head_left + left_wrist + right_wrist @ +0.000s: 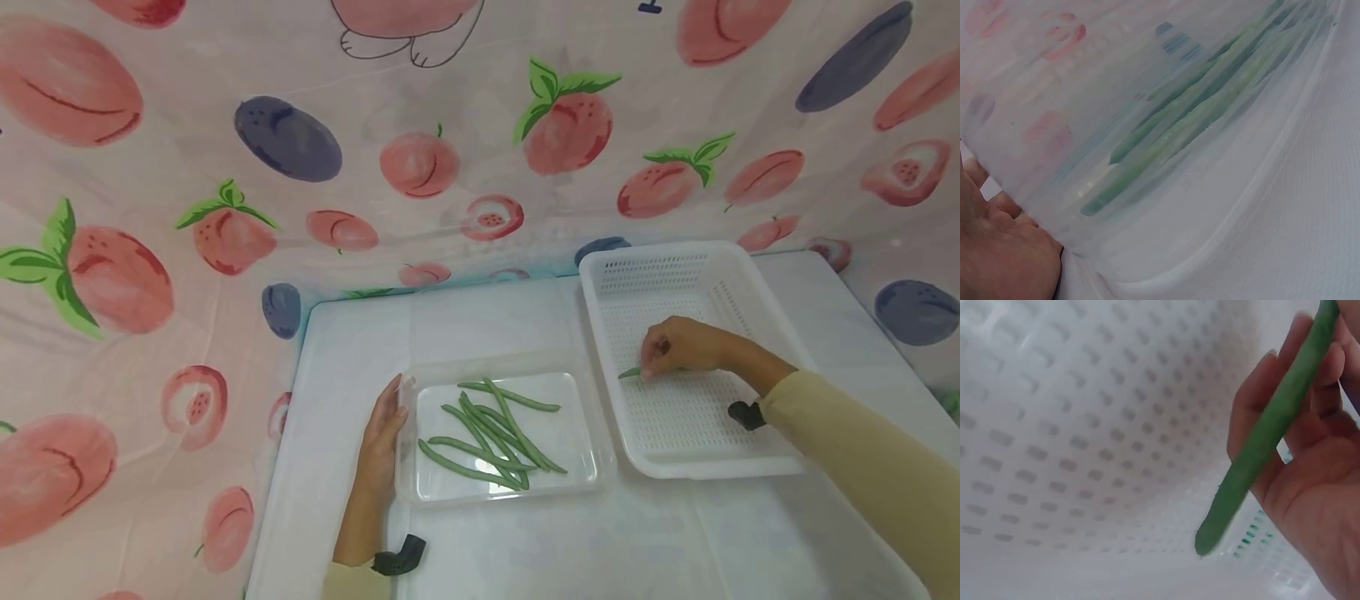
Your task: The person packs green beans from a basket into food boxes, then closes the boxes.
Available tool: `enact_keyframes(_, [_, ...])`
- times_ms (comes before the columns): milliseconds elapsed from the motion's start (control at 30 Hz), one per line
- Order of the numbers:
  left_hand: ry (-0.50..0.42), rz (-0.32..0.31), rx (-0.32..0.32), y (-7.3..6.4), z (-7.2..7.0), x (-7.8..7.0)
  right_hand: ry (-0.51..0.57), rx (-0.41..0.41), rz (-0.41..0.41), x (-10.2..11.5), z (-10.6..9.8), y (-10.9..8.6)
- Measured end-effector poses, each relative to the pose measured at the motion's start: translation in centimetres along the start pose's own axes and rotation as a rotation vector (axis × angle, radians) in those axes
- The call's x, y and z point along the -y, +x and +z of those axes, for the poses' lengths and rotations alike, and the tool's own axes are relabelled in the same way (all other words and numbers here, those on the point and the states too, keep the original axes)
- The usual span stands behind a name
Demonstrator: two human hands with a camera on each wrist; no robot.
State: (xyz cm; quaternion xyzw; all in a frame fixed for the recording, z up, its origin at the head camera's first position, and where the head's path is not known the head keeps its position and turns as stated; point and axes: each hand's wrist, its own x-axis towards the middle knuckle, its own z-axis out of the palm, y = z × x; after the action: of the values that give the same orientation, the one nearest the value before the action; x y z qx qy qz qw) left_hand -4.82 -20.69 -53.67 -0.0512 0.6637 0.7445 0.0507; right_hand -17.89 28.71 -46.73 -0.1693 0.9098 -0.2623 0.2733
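A green bean (1260,447) is pinched in my right hand (684,346), which is over the white perforated basket (637,458). In the head view only a short tip of that bean shows past the fingers; the right wrist view shows a longer stretch. At the left side of a clear plastic container (510,498), my left hand (381,433) holds the wall near the rim. Several green beans (491,433) lie crossed over one another inside this container. Through its cloudy wall, the left wrist view shows some of them beside the left palm (1010,256).
A white table (480,321) bears the container and the basket side by side, the basket on the right. Fruit-printed cloth (420,83) hangs behind the table and along its sides. Dark straps (400,557) show at the wrists.
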Motion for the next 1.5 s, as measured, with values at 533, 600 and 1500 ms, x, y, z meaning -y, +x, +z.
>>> enact_keyframes(533, [0.014, -0.010, 0.002, 0.0, -0.1, 0.3, 0.094, -0.229, 0.116, 4.0, -1.0, -2.4])
enact_keyframes(600, [0.013, -0.014, -0.002, 0.0, -0.1, 0.3, 0.131, -0.219, 0.138, 4.3, -1.2, -2.5])
enact_keyframes(1500, [-0.007, -0.007, 0.011, 0.0, 0.0, 0.0, 0.606, -0.119, 0.097, 10.7, -0.4, -2.8])
